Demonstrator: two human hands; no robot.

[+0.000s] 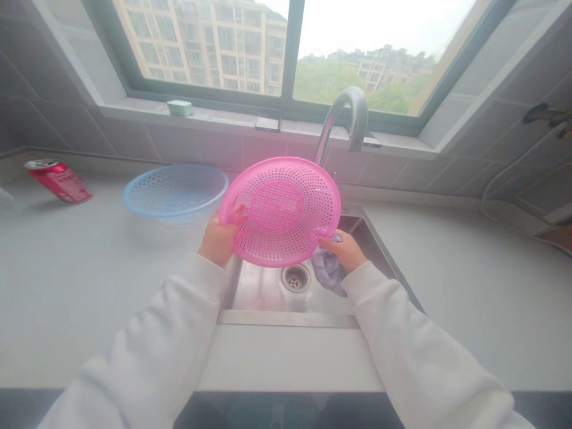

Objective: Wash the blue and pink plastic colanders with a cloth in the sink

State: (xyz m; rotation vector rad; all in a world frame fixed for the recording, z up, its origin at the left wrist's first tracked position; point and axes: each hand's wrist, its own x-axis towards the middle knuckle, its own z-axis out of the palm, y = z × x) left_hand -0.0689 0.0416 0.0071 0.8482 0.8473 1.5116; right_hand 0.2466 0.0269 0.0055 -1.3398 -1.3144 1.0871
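A pink plastic colander is held up over the steel sink, its inside tilted toward me. My left hand grips its left rim, with the fingers showing through the holes. On the lower right rim, my right hand is closed around a crumpled greyish-purple cloth, pinching the rim with it. Part of the cloth hangs below the hand. Under the colander the round drain is visible. Behind it rises the curved faucet, its base hidden by the colander.
Left of the sink a blue colander sits on the white counter. Farther left, a red drink can leans at an angle. A pale green box-like item and a flat dark-edged object lie on the windowsill.
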